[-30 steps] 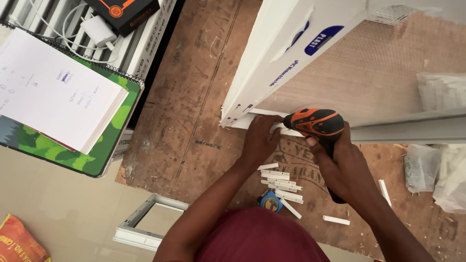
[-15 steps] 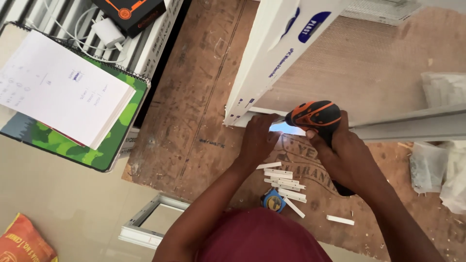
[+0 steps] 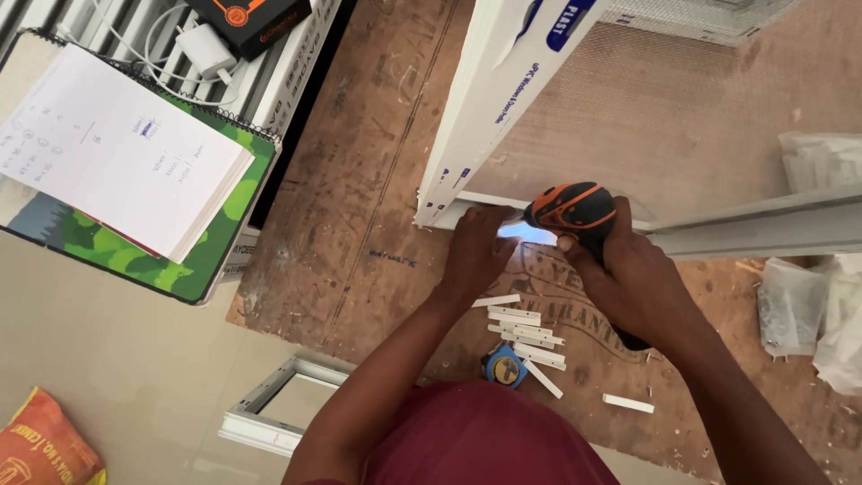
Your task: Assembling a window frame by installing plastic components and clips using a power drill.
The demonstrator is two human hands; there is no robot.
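Left hand (image 3: 480,251) presses flat on the white window-frame profile (image 3: 467,135), fingers spread, steadying its corner. Just right, right hand (image 3: 633,283) is wrapped tight around the orange-black cordless drill (image 3: 575,208), work light lit, nose against the profile. Below both hands: white plastic strips (image 3: 525,328), tape measure (image 3: 505,366).

Premises: a window-frame fabrication workshop. Evidence: a worn, scratched plywood desk (image 3: 359,224) carries a white plastic window frame (image 3: 485,117) with mesh infill, a loose grey profile length (image 3: 763,229), short white offcut strips (image 3: 525,328) and a tape measure (image 3: 505,366). An orange-and-black cordless drill (image 3: 575,208) is at the frame's corner. A smaller finished frame (image 3: 269,413) lies on the tiled floor (image 3: 117,359). Bagged fittings (image 3: 790,305) sit at the desk's edge.
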